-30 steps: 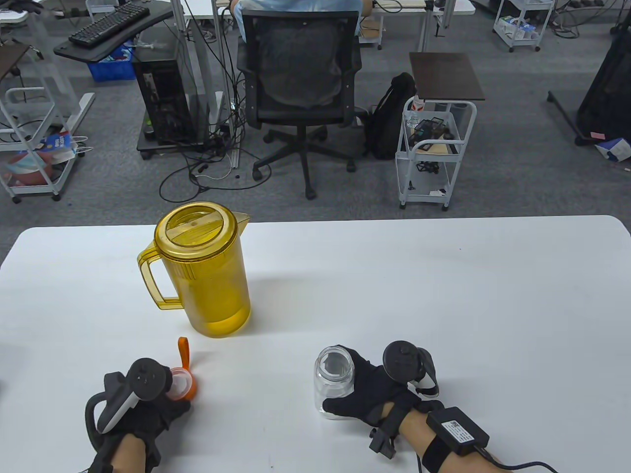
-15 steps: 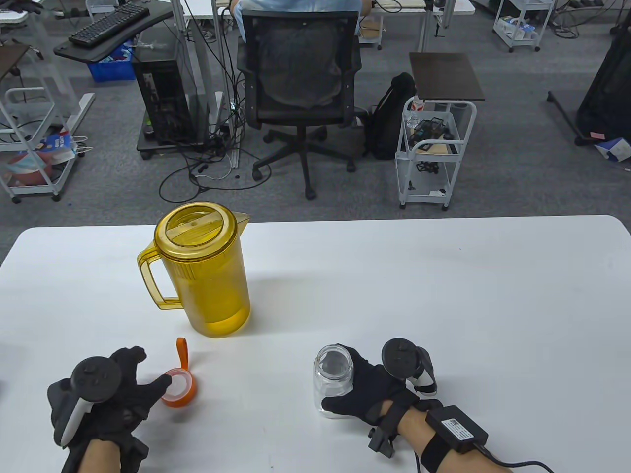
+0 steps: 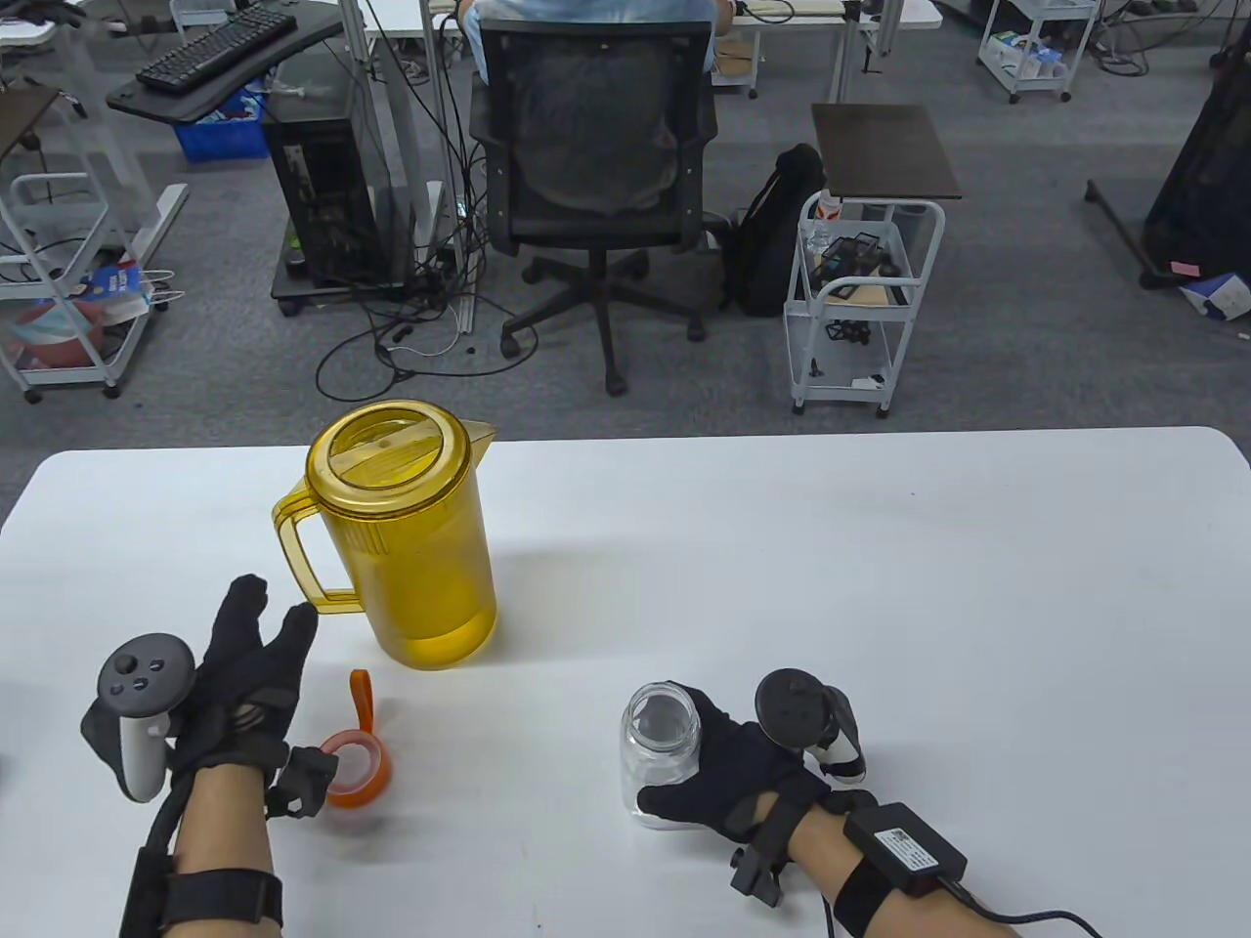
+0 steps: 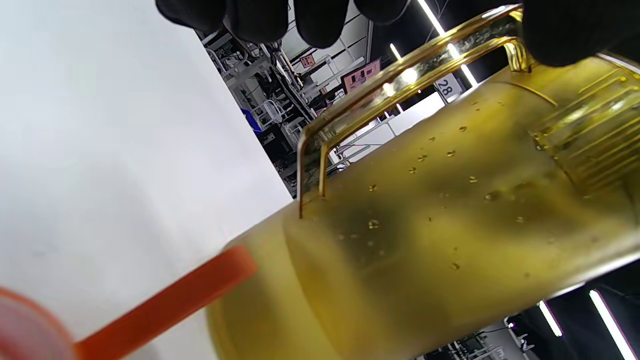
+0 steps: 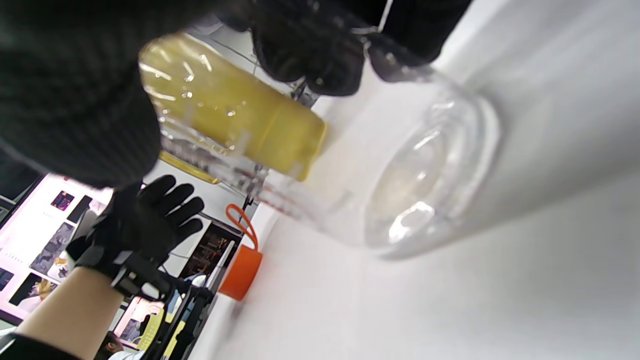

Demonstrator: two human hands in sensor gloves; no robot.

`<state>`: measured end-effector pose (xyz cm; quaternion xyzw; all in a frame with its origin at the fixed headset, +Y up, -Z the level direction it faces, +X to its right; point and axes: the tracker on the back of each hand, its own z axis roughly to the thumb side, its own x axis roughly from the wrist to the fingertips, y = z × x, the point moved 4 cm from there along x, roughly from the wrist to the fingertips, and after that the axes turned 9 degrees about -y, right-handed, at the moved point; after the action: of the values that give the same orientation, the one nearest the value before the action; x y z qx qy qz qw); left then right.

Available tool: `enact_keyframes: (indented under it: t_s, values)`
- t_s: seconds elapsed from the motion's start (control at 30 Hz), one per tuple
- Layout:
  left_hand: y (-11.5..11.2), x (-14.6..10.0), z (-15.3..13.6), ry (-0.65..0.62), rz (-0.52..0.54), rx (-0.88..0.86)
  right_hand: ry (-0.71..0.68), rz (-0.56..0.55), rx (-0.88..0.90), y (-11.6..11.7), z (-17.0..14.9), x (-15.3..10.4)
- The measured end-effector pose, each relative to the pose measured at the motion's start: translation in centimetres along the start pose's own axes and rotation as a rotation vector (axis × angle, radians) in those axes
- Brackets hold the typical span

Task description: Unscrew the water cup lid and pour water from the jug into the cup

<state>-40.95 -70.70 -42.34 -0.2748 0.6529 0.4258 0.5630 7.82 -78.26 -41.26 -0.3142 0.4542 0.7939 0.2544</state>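
The yellow translucent jug (image 3: 406, 547), lid on and part full, stands upright at the table's left; its handle (image 3: 301, 559) faces left. My left hand (image 3: 274, 611) is open, fingers stretched out just short of the handle, holding nothing. In the left wrist view the fingertips (image 4: 252, 20) hang close above the jug handle (image 4: 400, 80). The orange cup lid (image 3: 357, 767) with its strap lies on the table by my left wrist. My right hand (image 3: 728, 772) grips the clear, uncapped cup (image 3: 660, 747), which stands upright. The cup (image 5: 430, 170) looks empty.
The white table (image 3: 880, 586) extends right and far of the cup. Beyond its far edge stand an office chair (image 3: 591, 166) with a seated person, a white cart (image 3: 860, 293), and desks.
My left hand let go of the orange lid, left it on the table, and moved forward toward the jug handle with its fingers straightened. The right hand and cup stayed put.
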Motion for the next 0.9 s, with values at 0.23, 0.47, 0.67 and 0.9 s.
enact_keyframes:
  t_s: [0.23, 0.47, 0.67, 0.9]
  values:
    - [-1.4, 3.1, 0.6, -0.025, -0.03, -0.091, 0.006, 0.003, 0.013, -0.1, 0.0, 0.1]
    - [-2.4, 5.2, -0.1, -0.01, -0.012, -0.246, 0.005, 0.002, 0.009, -0.1, -0.1, 0.1]
    - [-3.0, 6.6, -0.1, -0.059, 0.044, -0.328, 0.01, -0.004, 0.006, 0.0, -0.1, 0.0]
    - [-3.5, 7.5, 0.1, -0.223, 0.02, -0.449, 0.021, -0.005, 0.02, -0.1, -0.3, 0.0]
